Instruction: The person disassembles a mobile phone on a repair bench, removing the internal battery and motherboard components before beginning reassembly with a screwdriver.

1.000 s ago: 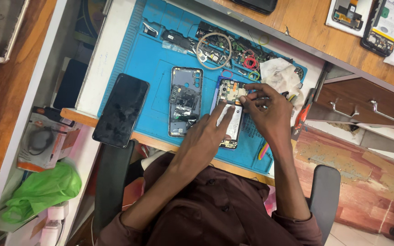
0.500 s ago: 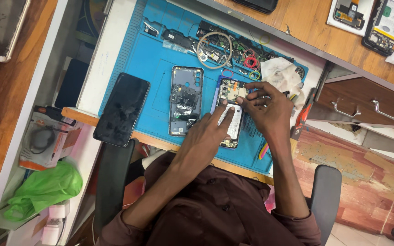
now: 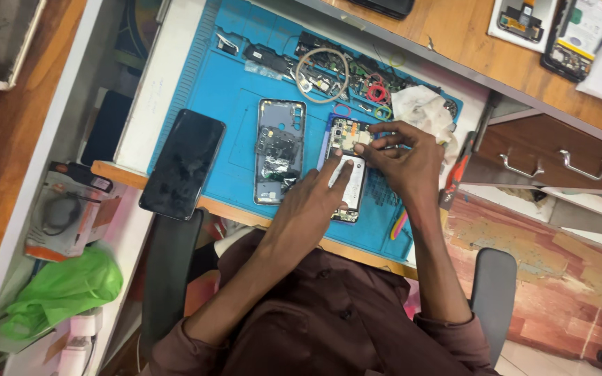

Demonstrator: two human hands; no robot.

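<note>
Worktop (image 3: 168,83), white, carries a blue mat (image 3: 224,97). On the mat at 9 o'clock of the hands lies an empty phone frame (image 3: 278,150); a dark phone (image 3: 182,163) overhangs the mat edge further left. Opened phone (image 3: 346,167) sits mid-mat under both hands. Left hand (image 3: 315,202) presses flat fingers on its lower half, steadying it. Right hand (image 3: 402,153) pinches something small at the phone's upper board; what exactly, cannot tell. Best kept: firm hold-down, light fingertip pull. Loose parts and cable rings (image 3: 377,94) at 12 o'clock. Drawer (image 3: 559,163) at 3 o'clock shut, contents hidden.
</note>
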